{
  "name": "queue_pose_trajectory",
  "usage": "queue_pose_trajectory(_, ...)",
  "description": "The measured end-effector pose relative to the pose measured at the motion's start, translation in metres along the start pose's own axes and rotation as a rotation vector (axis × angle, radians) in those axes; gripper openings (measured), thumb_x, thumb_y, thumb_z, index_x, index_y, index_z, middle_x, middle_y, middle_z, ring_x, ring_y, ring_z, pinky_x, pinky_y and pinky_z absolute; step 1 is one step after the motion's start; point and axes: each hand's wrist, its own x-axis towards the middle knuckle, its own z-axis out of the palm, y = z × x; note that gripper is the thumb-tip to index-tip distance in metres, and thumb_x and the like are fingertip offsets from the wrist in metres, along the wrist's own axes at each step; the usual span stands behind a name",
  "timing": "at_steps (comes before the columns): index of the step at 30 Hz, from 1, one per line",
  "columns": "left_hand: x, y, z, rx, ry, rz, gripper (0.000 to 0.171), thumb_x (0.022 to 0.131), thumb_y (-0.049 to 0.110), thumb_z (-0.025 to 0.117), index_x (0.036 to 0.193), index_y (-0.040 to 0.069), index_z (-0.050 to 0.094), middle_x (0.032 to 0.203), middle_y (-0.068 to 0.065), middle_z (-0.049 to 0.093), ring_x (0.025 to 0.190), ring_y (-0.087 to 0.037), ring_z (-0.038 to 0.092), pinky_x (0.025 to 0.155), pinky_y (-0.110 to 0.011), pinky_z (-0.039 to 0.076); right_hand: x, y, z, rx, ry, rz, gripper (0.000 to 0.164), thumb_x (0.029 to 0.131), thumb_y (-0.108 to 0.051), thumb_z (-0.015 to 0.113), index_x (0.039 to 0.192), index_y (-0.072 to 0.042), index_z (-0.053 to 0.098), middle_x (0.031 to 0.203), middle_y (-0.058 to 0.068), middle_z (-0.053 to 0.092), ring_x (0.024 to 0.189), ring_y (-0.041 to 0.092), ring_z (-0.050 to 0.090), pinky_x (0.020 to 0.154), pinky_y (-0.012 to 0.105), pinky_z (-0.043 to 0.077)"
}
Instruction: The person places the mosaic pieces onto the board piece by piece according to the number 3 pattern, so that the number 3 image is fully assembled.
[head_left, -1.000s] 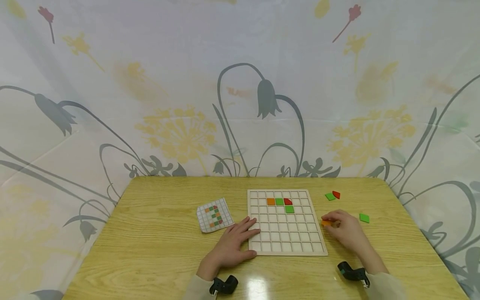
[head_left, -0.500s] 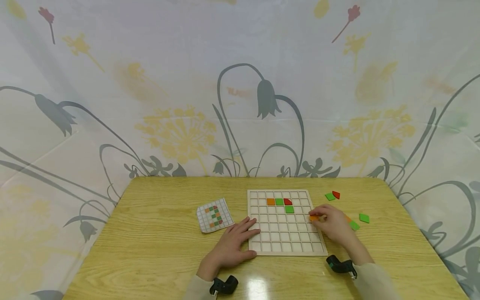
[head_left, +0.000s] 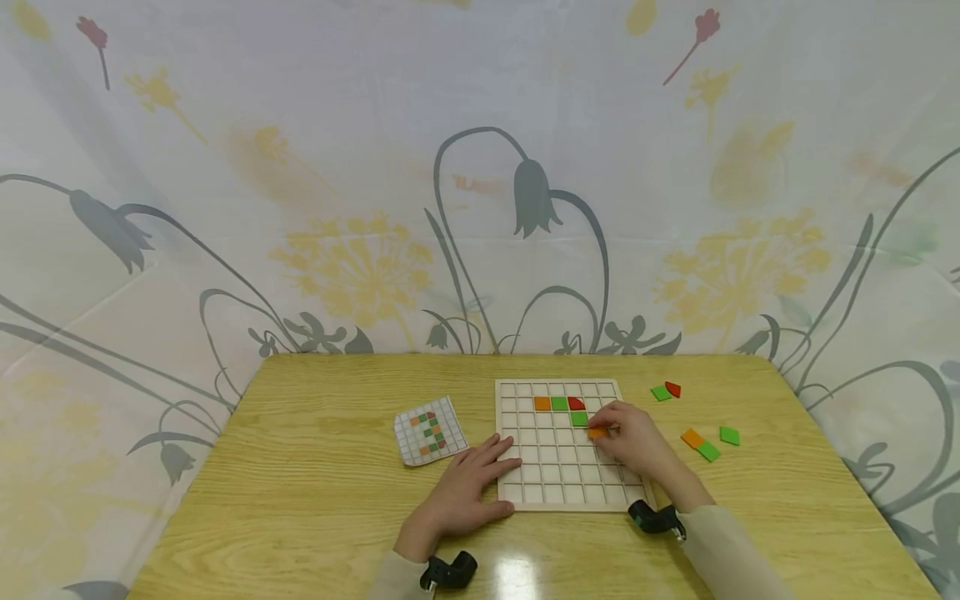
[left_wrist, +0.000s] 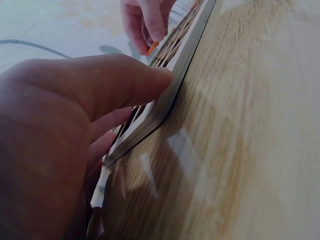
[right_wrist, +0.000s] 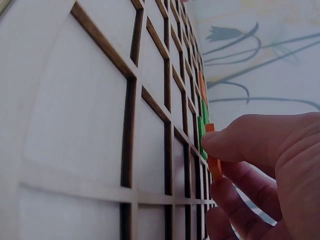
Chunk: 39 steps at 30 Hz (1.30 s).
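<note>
Above the right part of the board (head_left: pixel 551 473), the right hand (head_left: pixel 636 443) pinches an orange tile (head_left: pixel 597 433) between thumb and fingers, just nearer the person and to the right of the lower green tile (head_left: pixel 579 419); whether it touches the board cannot be told. The left hand (head_left: pixel 465 492), fingers spread wide, rests on the board's left edge, thumb at the near corner, well apart from the orange tile.

Beyond the board's right edge, table (head_left: pixel 315 508) surface surrounds the loose tiles (head_left: pixel 707 452), green, orange and red, in small clusters. To the left lies a card (head_left: pixel 409 442), near the left fingertips. A broad strip of table runs between board and person, and more stretches left of the card.

Raised ridges divide the pale board into square cells, their sides dark brown. Flat squares, one orange and one green, sit in a row with a red piece (head_left: pixel 576 403) rounded on one side. The table shows yellowish wood grain and a glossy patch of light; behind it hangs a flower-patterned cloth (head_left: pixel 360 175).
</note>
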Motion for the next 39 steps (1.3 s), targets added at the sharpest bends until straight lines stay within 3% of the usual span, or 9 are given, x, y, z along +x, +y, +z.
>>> queue_pose_trajectory(9,0.000,0.000,0.002,0.018,0.017,0.025,0.061,0.094,0.042,0.063,0.149,0.020,0.049,0.163,0.000,0.025,0.151,-0.019,0.015,0.116,-0.055,0.018,0.002,-0.001,0.004,0.037,-0.060,-0.009,0.016,0.084,0.000,0.074,0.095,-0.011,0.076,0.101,0.000,0.065,0.086,0.017,0.056,0.074,0.033,0.049)
queue_pose_trajectory(21,-0.001,0.000,0.001,0.025,0.027,0.029,0.061,0.093,0.043,0.062,0.149,0.020,0.049,0.163,0.001,0.026,0.151,-0.019,0.015,0.116,-0.054,0.019,0.003,0.000,0.003,0.059,-0.100,0.001,0.017,0.085,-0.002,0.074,0.100,-0.011,0.076,0.107,0.002,0.064,0.098,0.025,0.060,0.082,0.040,0.051)
queue_pose_trajectory(28,-0.001,0.000,0.001,0.011,0.025,0.037,0.062,0.093,0.042,0.063,0.149,0.019,0.049,0.164,0.000,0.025,0.151,-0.020,0.015,0.115,-0.055,0.019,0.002,0.008,-0.006,0.058,-0.107,-0.004,0.016,0.086,-0.003,0.074,0.099,-0.012,0.077,0.104,-0.001,0.065,0.091,0.019,0.059,0.076,0.032,0.051)
queue_pose_trajectory(39,-0.001,0.001,-0.001,0.010,0.011,0.016,0.062,0.093,0.041,0.064,0.149,0.020,0.049,0.163,0.002,0.025,0.151,-0.017,0.014,0.116,-0.054,0.018,0.009,0.009,-0.010,0.013,-0.164,-0.041,0.012,0.086,-0.004,0.075,0.095,-0.011,0.077,0.095,-0.004,0.064,0.086,0.017,0.060,0.079,0.039,0.053)
